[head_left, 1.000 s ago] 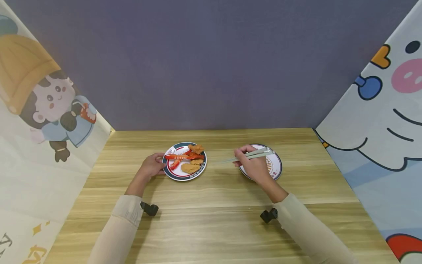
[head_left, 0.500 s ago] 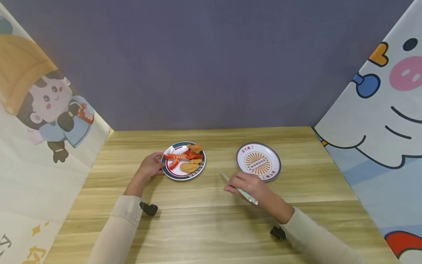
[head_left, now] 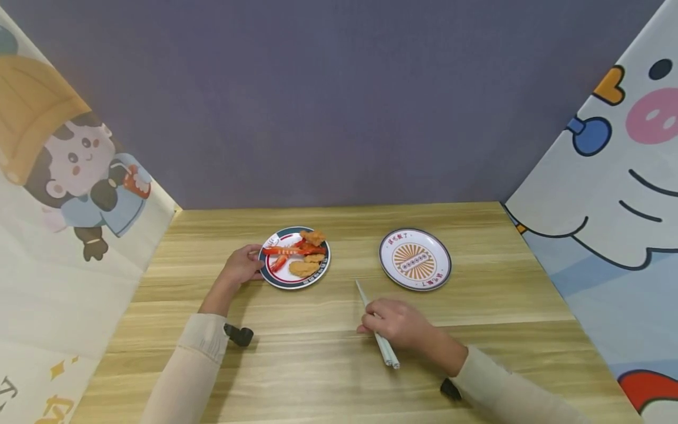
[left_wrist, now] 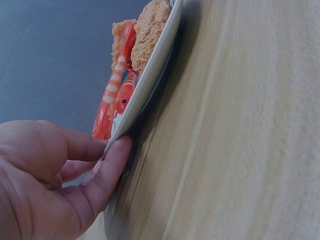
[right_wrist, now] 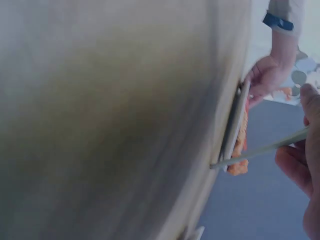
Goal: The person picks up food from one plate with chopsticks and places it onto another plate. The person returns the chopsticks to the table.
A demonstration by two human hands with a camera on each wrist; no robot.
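My left hand [head_left: 242, 266] pinches the left rim of a dark-edged plate [head_left: 286, 284] in the head view. On that plate lie red-and-white striped prawns [head_left: 286, 251] and pieces of fried chicken [head_left: 304, 268]. The left wrist view shows fingers [left_wrist: 112, 160] and thumb on either side of the rim. My right hand [head_left: 397, 324] holds a pair of pale green chopsticks [head_left: 388, 353] together, tips pointing away toward the gap between the plates. In the right wrist view the chopsticks [right_wrist: 265, 149] reach to the tabletop, overlapping the plate's edge in the background.
A second plate [head_left: 389, 270], white with an orange sunburst print and bare of food, sits on the wooden table [head_left: 296, 365] at right. A grey panel [head_left: 339, 118] rises behind the table. Printed cartoon panels stand at the left and right sides.
The right hand has come off the sunburst plate, moving toward the front of the table. Its chopsticks have swung from pointing left to pointing away. The left hand stays on its plate.
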